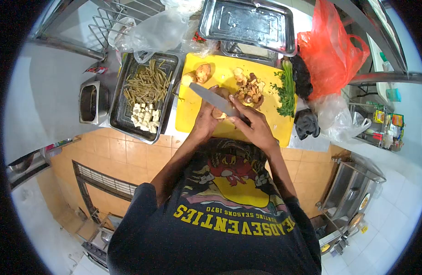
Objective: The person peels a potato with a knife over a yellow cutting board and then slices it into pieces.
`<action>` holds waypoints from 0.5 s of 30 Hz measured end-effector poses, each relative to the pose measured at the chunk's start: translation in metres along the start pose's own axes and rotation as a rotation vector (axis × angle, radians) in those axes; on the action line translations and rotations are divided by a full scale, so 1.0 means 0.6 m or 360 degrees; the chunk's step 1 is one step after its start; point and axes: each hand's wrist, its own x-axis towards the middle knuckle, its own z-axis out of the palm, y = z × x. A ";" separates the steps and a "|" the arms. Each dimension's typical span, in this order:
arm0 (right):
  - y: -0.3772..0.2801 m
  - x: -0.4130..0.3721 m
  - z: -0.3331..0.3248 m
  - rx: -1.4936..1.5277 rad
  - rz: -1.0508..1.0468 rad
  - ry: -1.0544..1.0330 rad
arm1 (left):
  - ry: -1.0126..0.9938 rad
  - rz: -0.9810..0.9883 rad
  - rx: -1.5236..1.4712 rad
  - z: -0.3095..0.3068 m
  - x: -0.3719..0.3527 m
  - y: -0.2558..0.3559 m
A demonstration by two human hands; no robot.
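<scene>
My right hand [254,128] grips the handle of a large knife [211,98] whose blade points up and to the left over a yellow cutting board [192,110]. My left hand [204,120] holds a small pale piece of food [219,115] right against the blade. Both hands meet above the board's near edge. On the board lie a brownish pile of cut pieces and peels [248,89], two orange-brown lumps [202,72] at the far left corner, and a bunch of green herbs [286,91] along the right side.
Left of the board is a steel tray [117,114] with cut green beans [147,82] and pale cubes [144,117]. A small steel container [89,103] stands further left. Behind are a steel lid [247,23], a clear bag [158,30] and a red bag [330,50].
</scene>
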 end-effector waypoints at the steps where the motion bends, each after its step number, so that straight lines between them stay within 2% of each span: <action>1: -0.004 -0.002 -0.011 0.0000 0.0005 0.0012 | -0.0009 -0.0008 0.0003 -0.002 0.000 0.006; 3: -0.018 -0.001 -0.028 -0.0036 0.0265 -0.0276 | -0.0031 -0.0268 -0.0085 -0.004 -0.004 0.026; 7: -0.013 -0.010 -0.023 0.0047 0.0310 -0.0212 | 0.0039 -0.0375 0.0024 0.010 -0.014 0.048; 10: -0.013 -0.007 -0.022 -0.0126 0.0266 -0.0226 | -0.0079 -0.0304 -0.0016 0.002 -0.011 0.049; 12: -0.013 -0.007 -0.019 -0.0092 0.0184 -0.0214 | -0.0336 -0.0327 -0.0545 -0.020 -0.008 0.041; 13: -0.017 -0.007 -0.019 -0.0091 0.0185 -0.0214 | -0.0336 -0.0328 -0.0544 -0.025 -0.007 0.034; 15: -0.026 -0.007 -0.020 -0.0166 0.0162 -0.0190 | -0.0434 -0.0065 -0.0194 -0.028 -0.008 0.028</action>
